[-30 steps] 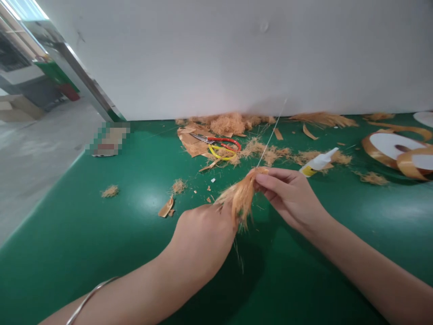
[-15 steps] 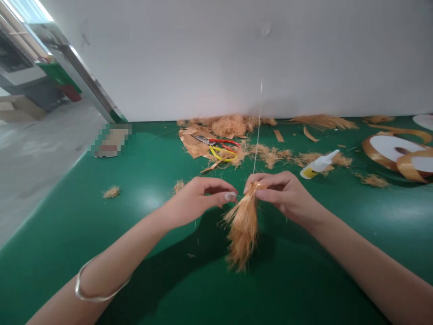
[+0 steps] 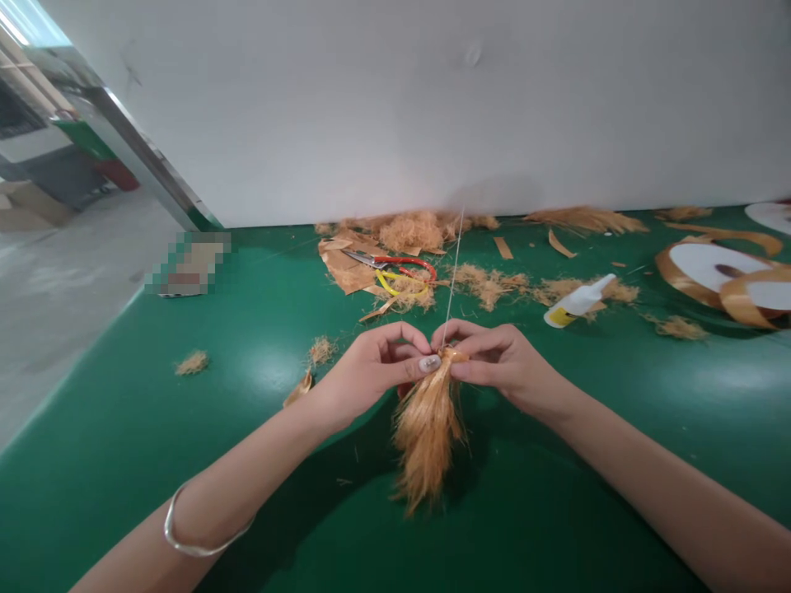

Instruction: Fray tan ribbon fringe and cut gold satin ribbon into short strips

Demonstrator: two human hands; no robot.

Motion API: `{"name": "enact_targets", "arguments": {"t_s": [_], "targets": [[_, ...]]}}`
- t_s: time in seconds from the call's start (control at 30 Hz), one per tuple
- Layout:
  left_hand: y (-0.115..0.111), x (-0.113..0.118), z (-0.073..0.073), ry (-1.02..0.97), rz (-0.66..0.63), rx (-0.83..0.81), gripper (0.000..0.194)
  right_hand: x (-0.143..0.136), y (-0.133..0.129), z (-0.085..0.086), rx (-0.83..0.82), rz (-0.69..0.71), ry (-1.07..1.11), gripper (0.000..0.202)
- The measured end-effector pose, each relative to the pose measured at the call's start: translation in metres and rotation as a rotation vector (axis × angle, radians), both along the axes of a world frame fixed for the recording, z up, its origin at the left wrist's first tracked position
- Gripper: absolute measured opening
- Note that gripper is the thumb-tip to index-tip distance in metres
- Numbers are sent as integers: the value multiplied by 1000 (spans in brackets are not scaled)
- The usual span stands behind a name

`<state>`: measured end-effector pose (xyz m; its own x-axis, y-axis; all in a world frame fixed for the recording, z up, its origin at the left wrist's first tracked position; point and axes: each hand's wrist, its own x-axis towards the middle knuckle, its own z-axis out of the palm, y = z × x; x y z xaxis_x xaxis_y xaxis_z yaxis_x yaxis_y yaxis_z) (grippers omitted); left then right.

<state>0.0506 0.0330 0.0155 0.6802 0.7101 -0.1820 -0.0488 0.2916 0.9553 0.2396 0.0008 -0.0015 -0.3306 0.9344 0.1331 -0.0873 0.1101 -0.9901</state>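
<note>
One fringed bundle [image 3: 429, 428], best held snugly without crushing its strands.
Keeping the thin wire [image 3: 453, 280] steady and the top layers tight would probably help; the left hand [image 3: 364, 371] and right hand [image 3: 507, 362] both pinch the gathered top, and the strands hang just below their fingertips.

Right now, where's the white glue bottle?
In the head view, the white bottle lies on the green table, beyond the right hand, between the scissors and the ribbon rolls.
</note>
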Motion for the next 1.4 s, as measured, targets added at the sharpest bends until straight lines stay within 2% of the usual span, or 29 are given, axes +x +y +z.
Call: {"name": "enact_targets", "arguments": {"t_s": [0.13, 0.3, 0.37, 0.57, 0.73, 0.93, 1.07, 1.4], "targets": [[0, -1, 1, -19, -24, -31, 21, 2, 1, -1, 12, 23, 11, 9], [0, -1, 0, -9, 6, -5, 23, 3, 0, -2, 2, 4, -11, 6], [0, -1, 1, 36, 38, 74, 22, 2, 0, -2, -19, -19, -26, 4], [-8, -1, 10, 287, 185, 509, 14, 1, 0, -3, -24, -72, -110, 5], [-15, 2, 16, 407, 175, 648, 13, 2, 1, 0, 40, -72, -174, 6], [-18, 3, 12, 541, 244, 832, 13, 1, 1, -1, 47, -70, -193, 10], [-18, 3, 12, 547, 259, 815, 12, -1, 0, -2, 33, -90, -226, 15], [-15, 2, 17, 444, 223, 575, 2, -6, 0, -6, 79, -155, -187, 15]]}}
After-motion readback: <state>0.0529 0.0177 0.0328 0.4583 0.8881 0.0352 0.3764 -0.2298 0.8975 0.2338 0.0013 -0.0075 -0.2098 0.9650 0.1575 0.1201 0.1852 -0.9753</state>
